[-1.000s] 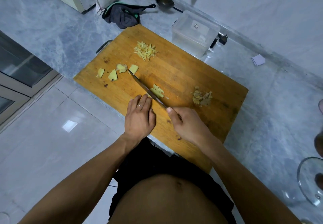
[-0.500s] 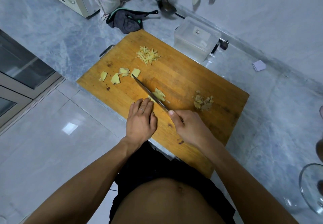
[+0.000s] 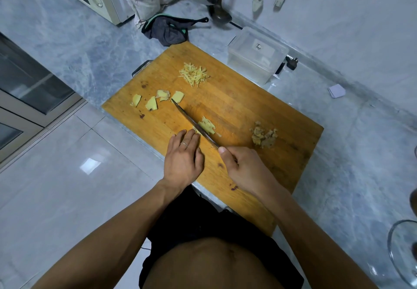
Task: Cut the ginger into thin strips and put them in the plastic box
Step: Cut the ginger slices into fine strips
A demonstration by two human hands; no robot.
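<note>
The knife (image 3: 194,123) is gripped by its handle in the right hand (image 3: 246,169), blade resting on the cutting board (image 3: 237,108). A ginger slice (image 3: 206,125) is pressed down by the straight fingers of the left hand (image 3: 182,160). Finished strips (image 3: 194,75) are piled near the plastic box (image 3: 256,54), which is positioned just beyond the board's far edge.

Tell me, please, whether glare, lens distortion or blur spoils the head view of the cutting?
Head view: a bright glare patch on the floor tile, away from the work; wide-angle bending curves the counter edges; the knife, ginger strips and both hands look sharp; lighting is dim and even.
</note>
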